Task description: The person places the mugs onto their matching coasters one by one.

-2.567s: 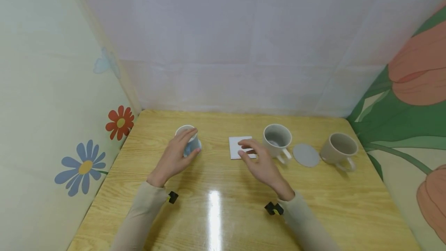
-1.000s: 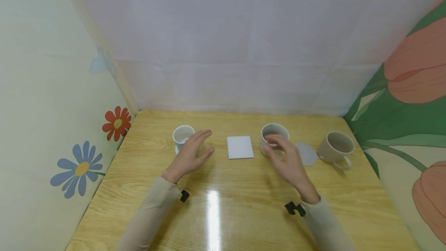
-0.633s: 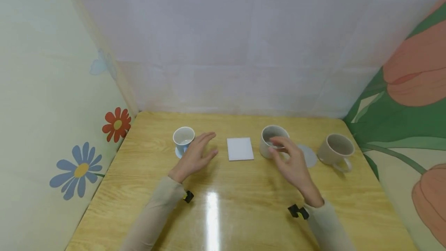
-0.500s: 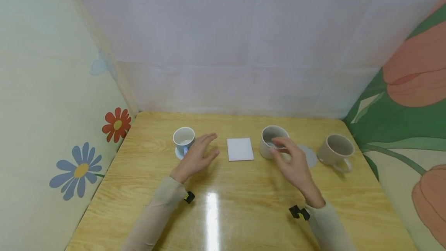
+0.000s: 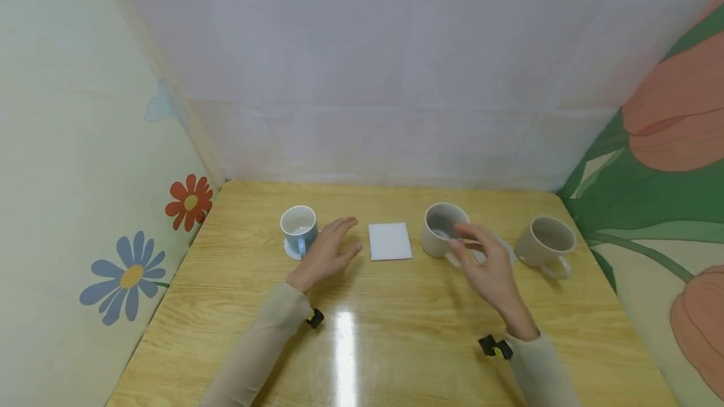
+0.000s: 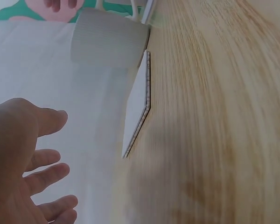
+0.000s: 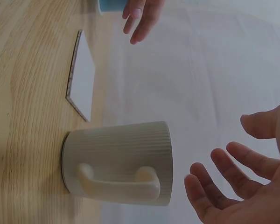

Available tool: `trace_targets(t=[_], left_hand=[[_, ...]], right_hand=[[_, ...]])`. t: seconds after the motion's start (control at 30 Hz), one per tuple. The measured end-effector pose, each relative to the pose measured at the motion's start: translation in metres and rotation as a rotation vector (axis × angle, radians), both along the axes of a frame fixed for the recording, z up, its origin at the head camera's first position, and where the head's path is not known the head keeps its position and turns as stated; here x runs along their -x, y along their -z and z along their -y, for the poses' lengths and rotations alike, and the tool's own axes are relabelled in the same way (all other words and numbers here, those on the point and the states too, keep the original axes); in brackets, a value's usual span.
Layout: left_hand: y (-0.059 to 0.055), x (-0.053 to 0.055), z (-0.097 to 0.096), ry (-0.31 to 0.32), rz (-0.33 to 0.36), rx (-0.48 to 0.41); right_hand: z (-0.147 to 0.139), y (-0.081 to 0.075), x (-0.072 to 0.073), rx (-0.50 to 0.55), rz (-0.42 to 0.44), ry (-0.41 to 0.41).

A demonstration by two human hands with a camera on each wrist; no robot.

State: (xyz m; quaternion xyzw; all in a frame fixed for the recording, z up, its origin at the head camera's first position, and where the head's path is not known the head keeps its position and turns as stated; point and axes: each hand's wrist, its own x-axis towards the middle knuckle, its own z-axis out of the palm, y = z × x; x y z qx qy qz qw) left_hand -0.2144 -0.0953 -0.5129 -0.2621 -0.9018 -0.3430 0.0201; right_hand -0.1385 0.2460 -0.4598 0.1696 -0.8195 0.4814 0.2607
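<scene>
My left hand [image 5: 327, 255] hovers with its fingers apart, between a small blue mug [image 5: 298, 231] and a white square coaster [image 5: 390, 242]. The blue mug is upright on a pale round coaster [image 5: 291, 252], its handle toward me. Above and beside a pale ribbed mug [image 5: 437, 244] is my right hand [image 5: 488, 265]. In the right wrist view a gap shows between those loosely bent fingers [image 7: 238, 182] and the ribbed mug's rim. That mug stands upright on the table, its handle partly hidden by the hand in the head view. Neither hand holds anything.
Right of the ribbed mug lies a grey round coaster [image 5: 506, 245], partly covered by my right hand. Further right a beige mug [image 5: 534, 245] stands on the wooden table [image 5: 396, 319]. A white cloth [image 5: 362, 80] hangs behind the table, with flower-patterned cloths at both sides.
My left hand has moved right, off the blue mug. My right hand has shifted right, from over the square coaster and past the ribbed mug. The mugs look unmoved.
</scene>
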Motion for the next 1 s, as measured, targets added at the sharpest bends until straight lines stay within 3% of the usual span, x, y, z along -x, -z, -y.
trace_targets(t=[0.3, 0.67, 1.0], left_hand=[[0.007, 0.006, -0.010, -0.010, -0.014, 0.012], [0.012, 0.010, -0.014, -0.013, 0.055, 0.068], [0.015, 0.016, -0.016, -0.001, 0.074, 0.051]], right_hand=[[-0.007, -0.003, -0.002, 0.022, 0.005, 0.037], [-0.022, 0.008, -0.002, 0.000, 0.053, 0.089], [-0.030, 0.009, -0.001, 0.041, 0.098, 0.113]])
